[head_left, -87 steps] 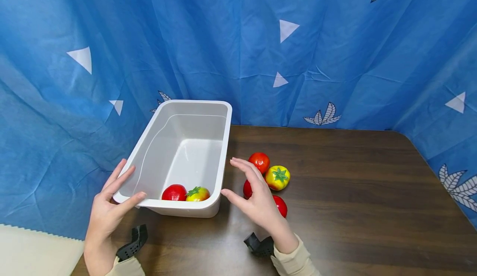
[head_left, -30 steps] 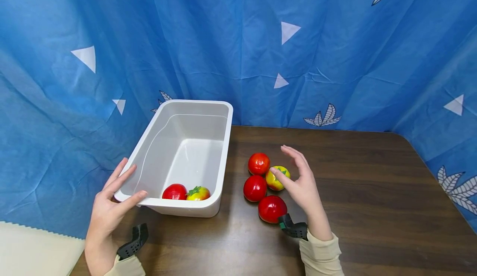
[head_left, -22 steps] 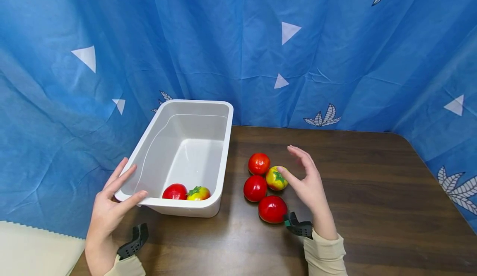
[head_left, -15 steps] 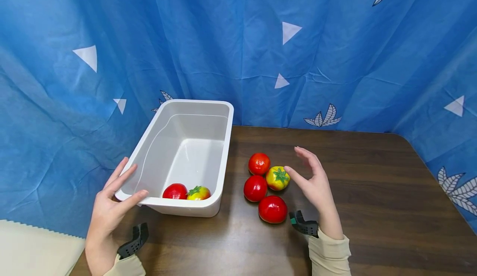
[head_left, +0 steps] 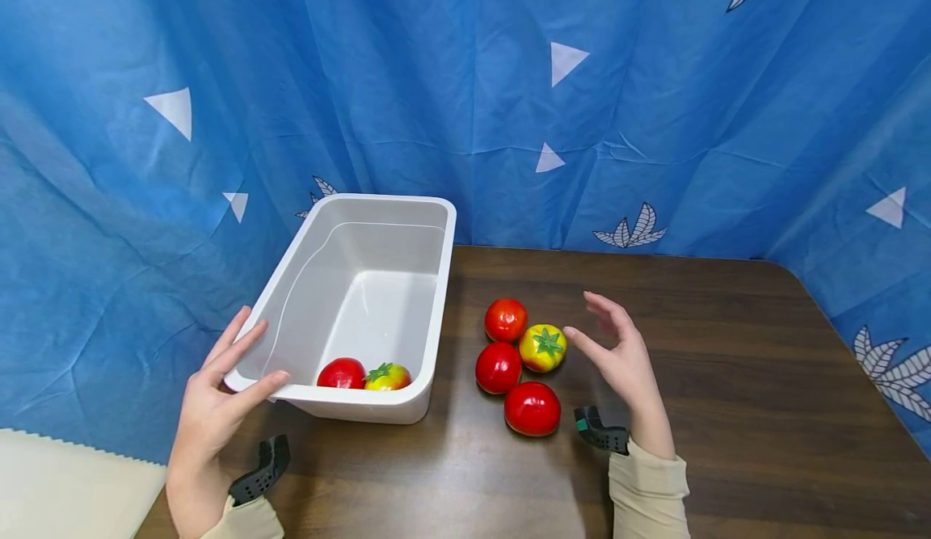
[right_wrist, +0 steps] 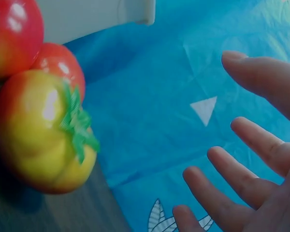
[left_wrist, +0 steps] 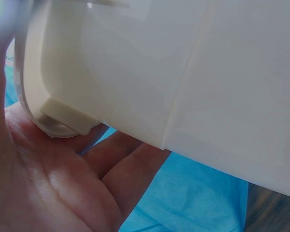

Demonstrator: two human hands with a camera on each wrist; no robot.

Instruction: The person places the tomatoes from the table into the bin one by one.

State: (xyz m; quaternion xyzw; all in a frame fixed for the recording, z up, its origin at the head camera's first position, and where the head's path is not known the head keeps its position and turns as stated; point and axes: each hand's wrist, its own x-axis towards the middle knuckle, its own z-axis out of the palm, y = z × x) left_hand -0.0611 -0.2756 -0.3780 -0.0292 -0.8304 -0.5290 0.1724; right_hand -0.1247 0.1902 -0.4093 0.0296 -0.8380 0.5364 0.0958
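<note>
At its near left corner, a light grey plastic bin (head_left: 438,280) is held by my left hand (head_left: 207,414), thumb over the near rim and fingers along the left side. The left wrist view shows the palm (left_wrist: 58,183) cupped at the corner of the bin (left_wrist: 135,63). Inside the bin lie a red tomato (head_left: 341,373) and a yellow-red one with green leaves (head_left: 388,376). My right hand (head_left: 621,357) hovers with spread fingers, holding nothing, just right of a yellow tomato (head_left: 542,348) with a green leafy top (right_wrist: 79,126).
Red tomatoes cluster left of the yellow one: a back one (head_left: 505,320), a middle one (head_left: 498,368) and a front one (head_left: 532,409). They lie on a dark wooden table (head_left: 727,377). A blue curtain (head_left: 480,103) hangs behind. Pale cloth (head_left: 73,486) lies at the lower left.
My right hand has moved from beside the bin, over the tomatoes, to the right of the yellow one, uncovering the cluster. My left hand and the bin stay nearly still.
</note>
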